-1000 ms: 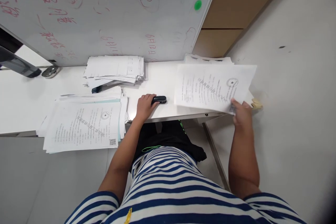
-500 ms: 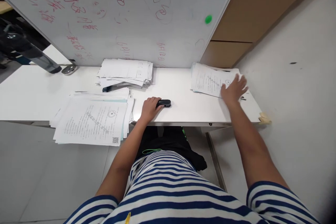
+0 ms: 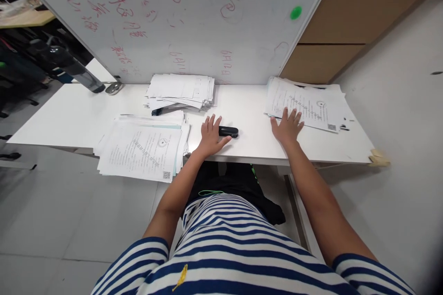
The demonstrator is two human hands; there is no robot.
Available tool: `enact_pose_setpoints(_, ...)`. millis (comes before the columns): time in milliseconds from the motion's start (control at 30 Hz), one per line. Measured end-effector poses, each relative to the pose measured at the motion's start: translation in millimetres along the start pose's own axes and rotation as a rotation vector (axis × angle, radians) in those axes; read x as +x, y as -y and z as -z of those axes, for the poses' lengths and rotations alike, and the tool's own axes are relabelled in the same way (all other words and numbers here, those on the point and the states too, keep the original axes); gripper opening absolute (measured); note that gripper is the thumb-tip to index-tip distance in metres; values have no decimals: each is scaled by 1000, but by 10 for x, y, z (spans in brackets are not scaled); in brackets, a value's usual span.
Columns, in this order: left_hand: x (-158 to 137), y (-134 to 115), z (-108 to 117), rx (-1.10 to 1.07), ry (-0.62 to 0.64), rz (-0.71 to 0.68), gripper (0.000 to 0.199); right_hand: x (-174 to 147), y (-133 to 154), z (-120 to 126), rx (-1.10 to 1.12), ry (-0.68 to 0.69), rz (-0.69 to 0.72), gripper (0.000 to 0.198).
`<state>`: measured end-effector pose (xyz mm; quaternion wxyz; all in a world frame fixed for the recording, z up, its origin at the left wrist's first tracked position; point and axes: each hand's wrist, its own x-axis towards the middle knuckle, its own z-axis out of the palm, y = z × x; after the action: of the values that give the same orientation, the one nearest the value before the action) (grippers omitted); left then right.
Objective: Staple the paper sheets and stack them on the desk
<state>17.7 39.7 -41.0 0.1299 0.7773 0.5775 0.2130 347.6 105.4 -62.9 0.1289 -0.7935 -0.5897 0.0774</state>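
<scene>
Hands: left hand [image 3: 210, 137] open, fingers spread, palm down over the bench [image 3: 247, 113], no grip on anything. Black stapler [image 3: 229, 132] lies flat near the bench's front edge, its left end in the gap between thumb and index; contact unclear. Right hand [image 3: 288, 128] also open, fingers fanned, fingertips over the front edge of the right stack [image 3: 309, 103], nothing gripped. Top sheet there: round seal, corner QR code, slanted print.

Left stack [image 3: 141, 147] sits left of the left hand, overhanging the front edge, pale blue sheet showing. Back stack [image 3: 182, 86] near the foot of the whiteboard [image 3: 200, 23], which has red handwriting. Mouse [image 3: 114, 88] and dark bottle [image 3: 78, 71] farther left. Yellowish tape [image 3: 379, 158] on the right front corner.
</scene>
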Motion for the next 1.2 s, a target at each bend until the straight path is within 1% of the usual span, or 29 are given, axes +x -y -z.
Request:
enact_pose_setpoints(67, -133, -50, 163, -29, 44, 87, 78, 9, -26, -19, 11, 0, -7, 90)
enact_pose_setpoints(133, -279, -24, 366, 5, 37, 192, 70, 21, -46, -37, 11, 2, -10, 90)
enact_pose_setpoints(167, -348, 31, 472, 43, 18, 258, 67, 24, -52, -41, 10, 3, -9, 91)
enact_pose_setpoints(233, -471, 224, 661, 144, -27, 415, 65, 24, -54, -40, 10, 9, -10, 91)
enact_pose_setpoints(267, -523, 349, 736, 197, -45, 499, 67, 20, -51, -34, 12, 16, -11, 91)
enact_pose_setpoints(333, -612, 612, 833, 273, -75, 635, 78, 7, -41, -19, 16, 26, -19, 91)
enact_pose_setpoints(400, -673, 820, 868, 285, -63, 722, 90, -8, -32, -10, 18, 17, -24, 91)
enact_pose_setpoints(433, -691, 887, 869, 283, -55, 741, 92, -13, -31, -10, 17, 8, -24, 90)
enact_pose_setpoints(500, -701, 940, 859, 288, -43, 742, 90, -17, -35, -18, 12, -11, -19, 90)
enact_pose_setpoints(600, -663, 892, 854, 308, -13, 727, 82, -14, -46, -29, 8, -19, -18, 89)
enact_pose_setpoints(733, -598, 828, 885, 326, 25, 712, 77, -18, -44, -20, 18, -18, -28, 89)
enact_pose_setpoints(967, -618, 871, 934, 300, 39, 678, 66, -32, -35, -17, 30, -47, -16, 86)
enact_pose_setpoints(1200, -635, 873, 952, 279, 53, 679, 63, -18, -56, -23, 32, -30, -14, 88)
